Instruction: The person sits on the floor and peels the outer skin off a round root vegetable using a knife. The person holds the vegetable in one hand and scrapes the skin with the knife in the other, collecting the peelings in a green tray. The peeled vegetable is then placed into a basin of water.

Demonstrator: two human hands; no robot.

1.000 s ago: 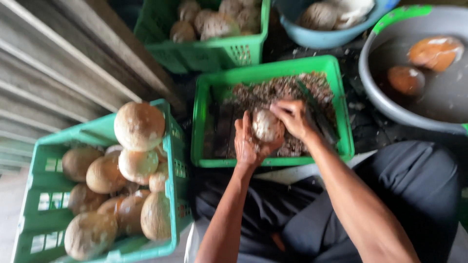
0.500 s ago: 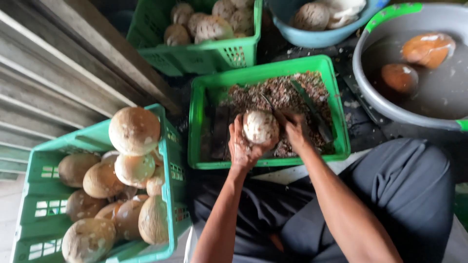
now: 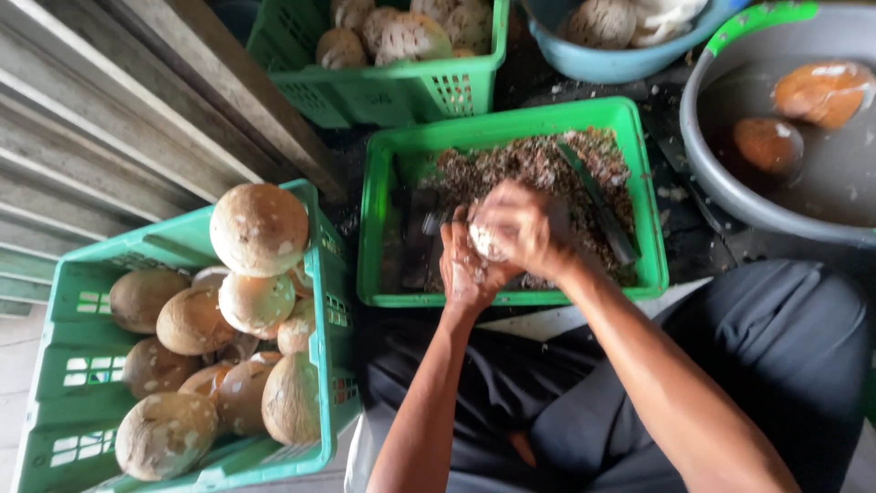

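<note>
Both hands are working over the middle tray (image 3: pixel 643 196): the left hand (image 3: pixel 465 265) is cupping a pale coconut (image 3: pixel 484 241) from below, fingers curled around it, and the right hand (image 3: pixel 522 228) is wrapping over the top, closed on it, so only a sliver of the nut is showing between them. It is hovering just above the brown shavings (image 3: pixel 538 164) in that tray. To do this well, I'd judge the grip should stay low over the tray so the scraps are dropping inside its walls, with the nut turning in the left palm rather than sliding.

A dark blade (image 3: pixel 598 201) is lying slantwise in the shavings just right of the hands, worth minding. Room is tight: a crate (image 3: pixel 328 310) heaped with brown coconuts is sitting near left, a basket (image 3: pixel 401 87) far left, a grey basin (image 3: pixel 730 196) of water right, and the knees are closing the near side. Open room is mostly straight up.
</note>
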